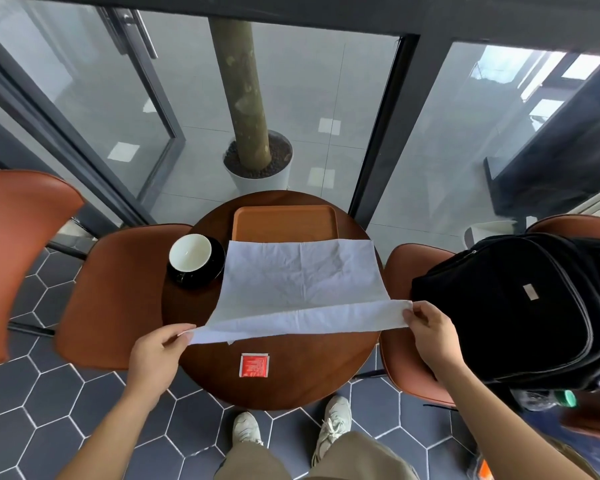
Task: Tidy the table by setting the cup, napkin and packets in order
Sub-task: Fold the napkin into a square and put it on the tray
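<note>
The person stands over the round wooden surface (194,327), stretching a white napkin (302,275) between both hands. The left hand (156,355) pinches its near left corner, the right hand (430,330) pinches the near right corner, and the far edge drapes onto an orange tray (284,220). A white cup (190,252) on a black saucer (201,275) sits just left of the napkin. A red packet (254,365) lies between the hands, nearer the person.

White napkin (302,271), red packet (254,365), white cup (190,252) on black saucer (207,271), orange tray (284,223), dark-brown table (291,379).
</note>
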`<state>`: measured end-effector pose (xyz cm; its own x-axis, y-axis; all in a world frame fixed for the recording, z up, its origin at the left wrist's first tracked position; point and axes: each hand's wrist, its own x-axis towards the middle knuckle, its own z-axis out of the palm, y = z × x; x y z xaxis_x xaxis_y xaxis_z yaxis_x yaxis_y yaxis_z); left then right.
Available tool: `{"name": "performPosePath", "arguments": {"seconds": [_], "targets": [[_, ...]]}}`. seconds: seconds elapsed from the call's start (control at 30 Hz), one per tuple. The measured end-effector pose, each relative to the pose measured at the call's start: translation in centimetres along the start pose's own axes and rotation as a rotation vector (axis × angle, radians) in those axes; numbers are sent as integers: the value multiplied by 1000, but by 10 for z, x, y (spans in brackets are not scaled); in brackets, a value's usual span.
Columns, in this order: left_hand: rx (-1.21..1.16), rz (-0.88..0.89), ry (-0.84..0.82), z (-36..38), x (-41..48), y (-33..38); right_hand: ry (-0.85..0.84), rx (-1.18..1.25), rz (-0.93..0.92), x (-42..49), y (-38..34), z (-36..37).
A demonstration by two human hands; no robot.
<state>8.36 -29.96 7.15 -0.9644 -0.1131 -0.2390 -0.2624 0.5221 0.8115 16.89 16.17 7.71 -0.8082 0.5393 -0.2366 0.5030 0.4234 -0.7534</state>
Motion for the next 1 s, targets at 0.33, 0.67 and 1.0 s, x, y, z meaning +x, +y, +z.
{"name": "performPosePath", "arguments": {"seconds": [0.33, 0.67, 1.0], "targets": [[-63, -26, 45, -12, -6, -4, -59, -11, 39, -1, 4, -4], [-295, -181, 184, 21, 16, 22, -74, 8, 64, 19, 1, -6], [-288, -217, 136, 49, 75, 42, -54, -41, 99, 53, -15, 1]]}}
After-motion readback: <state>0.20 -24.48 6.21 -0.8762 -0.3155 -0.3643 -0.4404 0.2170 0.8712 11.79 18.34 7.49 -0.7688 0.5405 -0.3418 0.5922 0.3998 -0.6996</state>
